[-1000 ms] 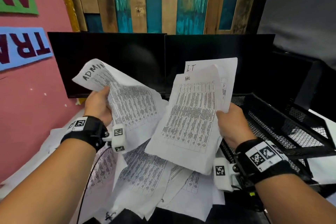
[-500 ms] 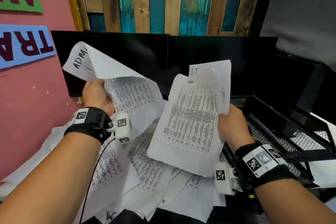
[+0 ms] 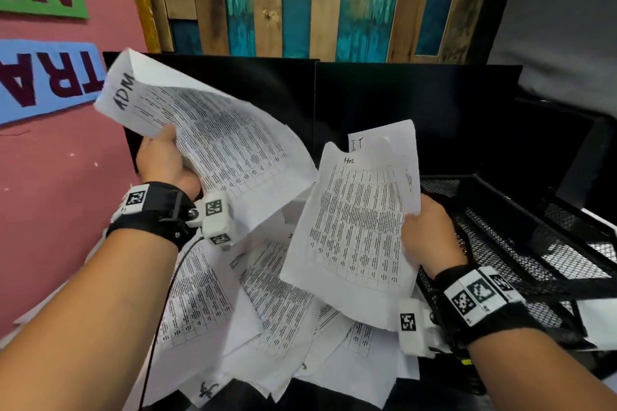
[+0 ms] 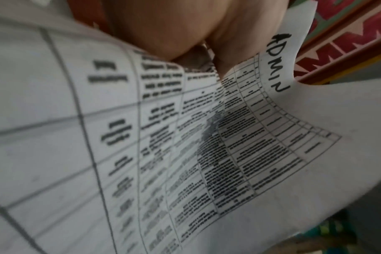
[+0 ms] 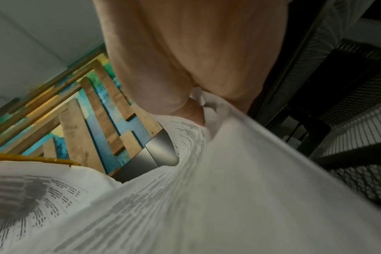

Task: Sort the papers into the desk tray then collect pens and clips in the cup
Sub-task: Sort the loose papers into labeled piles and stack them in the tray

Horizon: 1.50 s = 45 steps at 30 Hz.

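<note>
My left hand (image 3: 163,160) grips a printed sheet headed ADMIN (image 3: 217,147), raised at the upper left; the same sheet (image 4: 228,137) curves under my thumb in the left wrist view. My right hand (image 3: 429,230) pinches two sheets (image 3: 360,223) by their right edge, the front one headed HR, the back one IT. Those sheets (image 5: 207,189) bend away below the palm in the right wrist view. A loose pile of printed papers (image 3: 267,310) covers the desk under both hands. The black mesh desk tray (image 3: 521,243) stands just right of my right hand. No pens, clips or cup show.
Two dark monitors (image 3: 384,110) stand behind the papers. A pink wall (image 3: 50,193) with lettered signs closes the left side, and painted wooden planks (image 3: 300,0) rise at the back. A thin black cable (image 3: 160,317) runs along my left forearm.
My left hand has lifted the ADMIN sheet higher and to the left. The right hand's sheets have stayed almost in place beside the tray.
</note>
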Motion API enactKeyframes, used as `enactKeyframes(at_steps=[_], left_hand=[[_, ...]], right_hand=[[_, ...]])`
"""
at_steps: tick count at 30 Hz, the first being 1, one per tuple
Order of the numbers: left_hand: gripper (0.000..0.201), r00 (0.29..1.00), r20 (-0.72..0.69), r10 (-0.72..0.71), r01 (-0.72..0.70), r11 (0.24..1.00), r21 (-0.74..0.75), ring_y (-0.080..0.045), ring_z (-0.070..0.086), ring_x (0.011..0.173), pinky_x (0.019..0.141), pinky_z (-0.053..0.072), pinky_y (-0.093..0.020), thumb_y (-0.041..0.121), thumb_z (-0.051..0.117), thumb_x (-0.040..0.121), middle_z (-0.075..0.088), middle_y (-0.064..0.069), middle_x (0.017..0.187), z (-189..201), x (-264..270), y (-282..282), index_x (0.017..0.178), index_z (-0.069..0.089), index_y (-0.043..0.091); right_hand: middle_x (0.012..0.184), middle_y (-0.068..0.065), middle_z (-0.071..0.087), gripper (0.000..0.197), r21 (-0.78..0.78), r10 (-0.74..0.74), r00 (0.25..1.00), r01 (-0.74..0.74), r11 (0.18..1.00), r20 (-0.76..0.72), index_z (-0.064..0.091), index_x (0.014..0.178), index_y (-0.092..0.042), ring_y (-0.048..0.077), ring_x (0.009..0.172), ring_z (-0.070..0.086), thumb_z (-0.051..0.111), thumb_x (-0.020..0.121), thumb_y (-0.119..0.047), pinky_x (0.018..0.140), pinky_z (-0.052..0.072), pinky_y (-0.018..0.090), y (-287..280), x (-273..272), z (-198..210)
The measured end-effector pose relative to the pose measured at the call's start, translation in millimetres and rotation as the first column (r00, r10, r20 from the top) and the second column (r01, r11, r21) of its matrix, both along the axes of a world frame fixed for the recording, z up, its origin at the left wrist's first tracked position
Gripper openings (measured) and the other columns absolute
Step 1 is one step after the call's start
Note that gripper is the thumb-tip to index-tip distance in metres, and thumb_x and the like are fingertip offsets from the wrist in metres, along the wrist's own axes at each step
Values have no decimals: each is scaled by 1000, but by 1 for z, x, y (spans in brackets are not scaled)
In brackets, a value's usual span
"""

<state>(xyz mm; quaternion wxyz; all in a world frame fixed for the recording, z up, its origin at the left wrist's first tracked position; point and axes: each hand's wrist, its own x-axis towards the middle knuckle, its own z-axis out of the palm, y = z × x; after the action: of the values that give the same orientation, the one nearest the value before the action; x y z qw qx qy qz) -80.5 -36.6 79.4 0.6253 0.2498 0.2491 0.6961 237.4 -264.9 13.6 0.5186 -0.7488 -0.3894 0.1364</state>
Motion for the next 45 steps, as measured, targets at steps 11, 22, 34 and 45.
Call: enactKeyframes(at_steps=[11,22,34,45], left_hand=[[28,906,-391,-165,161,986,-42,-32,75,104,91,58,-55,12,61,97,77,-11,117,-26,39,-26,123,69,17],[22,722,-647,-244,258,963,-76,-29,76,101,95,57,-51,21,67,93,79,-5,109,-26,38,-27,114,75,18],[15,584,-754,-300,316,940,-129,-24,76,93,77,63,-43,18,64,99,77,-6,108,-65,76,-66,112,63,12],[38,-551,-805,-220,59,952,-301,-27,59,117,94,47,-33,28,71,91,61,-8,131,-101,-42,-7,125,63,13]], right_hand=[[119,-5,73,47,134,148,968,-122,983,-202,67,131,-21,14,105,70,44,101,6,87,60,31,10,-15,6],[117,5,78,41,238,259,813,-154,959,-521,72,121,-15,24,110,73,46,102,11,88,60,41,13,-15,1],[121,0,77,37,32,308,895,-315,949,-323,66,134,-22,18,107,75,68,99,-12,91,61,39,22,-45,-16],[107,4,75,31,-74,166,930,-200,977,-327,64,126,-18,24,98,72,62,99,-2,82,57,38,22,-32,-32]])
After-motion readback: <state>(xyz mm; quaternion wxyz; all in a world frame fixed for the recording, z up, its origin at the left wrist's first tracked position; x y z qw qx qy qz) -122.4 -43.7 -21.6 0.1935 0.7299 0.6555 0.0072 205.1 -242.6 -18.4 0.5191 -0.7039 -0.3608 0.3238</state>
